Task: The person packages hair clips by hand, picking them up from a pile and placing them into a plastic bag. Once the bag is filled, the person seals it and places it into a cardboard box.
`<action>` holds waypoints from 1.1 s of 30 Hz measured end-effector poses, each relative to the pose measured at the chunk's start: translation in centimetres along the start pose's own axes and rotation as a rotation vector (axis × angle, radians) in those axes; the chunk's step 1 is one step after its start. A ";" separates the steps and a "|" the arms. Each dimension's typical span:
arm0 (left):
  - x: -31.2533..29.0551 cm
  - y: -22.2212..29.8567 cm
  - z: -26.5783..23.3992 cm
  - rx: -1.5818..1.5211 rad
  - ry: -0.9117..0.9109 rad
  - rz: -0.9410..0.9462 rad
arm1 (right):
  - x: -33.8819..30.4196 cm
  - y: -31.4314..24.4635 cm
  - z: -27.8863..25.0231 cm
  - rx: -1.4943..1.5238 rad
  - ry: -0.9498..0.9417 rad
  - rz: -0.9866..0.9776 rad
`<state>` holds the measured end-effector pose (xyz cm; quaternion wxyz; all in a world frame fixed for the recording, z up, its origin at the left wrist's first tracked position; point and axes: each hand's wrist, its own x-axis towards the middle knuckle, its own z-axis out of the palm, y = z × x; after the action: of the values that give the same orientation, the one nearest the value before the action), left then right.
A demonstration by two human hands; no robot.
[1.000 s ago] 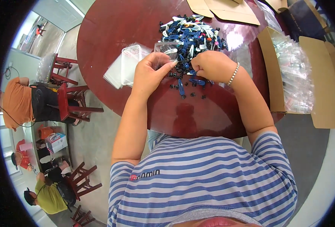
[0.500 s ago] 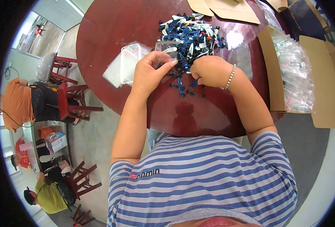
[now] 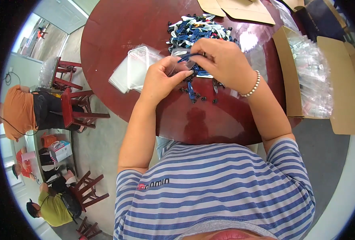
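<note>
My left hand holds a small clear plastic bag by its edge, thumb and fingers closed; a white looped piece seems to show through the film. Pinched in the fingers of my right hand is a dark blue looped clip, right at the bag's mouth. Beyond both hands lies a heap of blue, white and black clips, partly covered by my right hand. On the near side a single blue clip lies beside several small black pieces.
Left of my hands, flat clear bags lie under a white rectangular frame. An open cardboard box at the right holds filled clear bags. Cardboard flaps rest at the table's far edge. Stools and several people are off left.
My right hand has lifted from the near edge of the heap to the bag, carrying a blue clip. My left hand stays nearly in place with the bag.
</note>
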<state>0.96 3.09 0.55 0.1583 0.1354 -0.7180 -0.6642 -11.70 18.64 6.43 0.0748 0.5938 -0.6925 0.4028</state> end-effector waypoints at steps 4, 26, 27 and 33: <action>0.1 -0.1 -0.1 -0.002 -0.134 0.023 | -0.3 0.1 1.3 -0.081 0.045 -0.025; 0.2 0.3 -1.2 -0.116 -0.246 -0.118 | 0.4 0.5 0.0 0.117 0.109 0.090; 0.2 0.4 -1.1 -0.117 -0.260 -0.114 | 0.4 0.5 0.0 0.105 0.115 0.096; -0.4 0.6 -1.0 -0.224 -0.340 -0.042 | -0.2 0.7 0.1 0.125 -0.227 0.053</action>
<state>1.71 2.40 1.20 0.0351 0.0177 -0.6531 -0.7562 -12.25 18.67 5.87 -0.0519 0.6205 -0.6855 0.3773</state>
